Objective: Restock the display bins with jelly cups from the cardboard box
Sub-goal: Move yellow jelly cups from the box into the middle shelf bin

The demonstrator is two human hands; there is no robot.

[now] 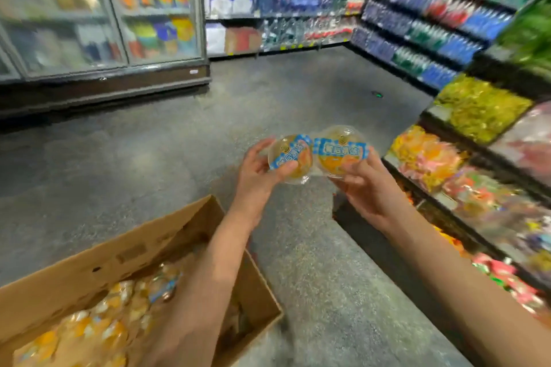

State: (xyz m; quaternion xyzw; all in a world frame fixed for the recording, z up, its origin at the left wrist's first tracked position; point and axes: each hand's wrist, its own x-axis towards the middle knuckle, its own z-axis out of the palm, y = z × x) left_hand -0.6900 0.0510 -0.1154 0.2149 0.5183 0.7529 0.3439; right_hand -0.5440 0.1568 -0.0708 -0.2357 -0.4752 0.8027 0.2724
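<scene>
Left hand [258, 170]: I see it gripping one jelly cup [289, 157], thumb across the lid.
Right hand [362, 185]: it grasps a second cup [340, 153], touching the first.
Cups' position: I have both raised over the floor [149, 158], beside the display bins [465, 182] to my right.
Cardboard box [125, 247]: open at lower left, more cups inside, blurred.
</scene>
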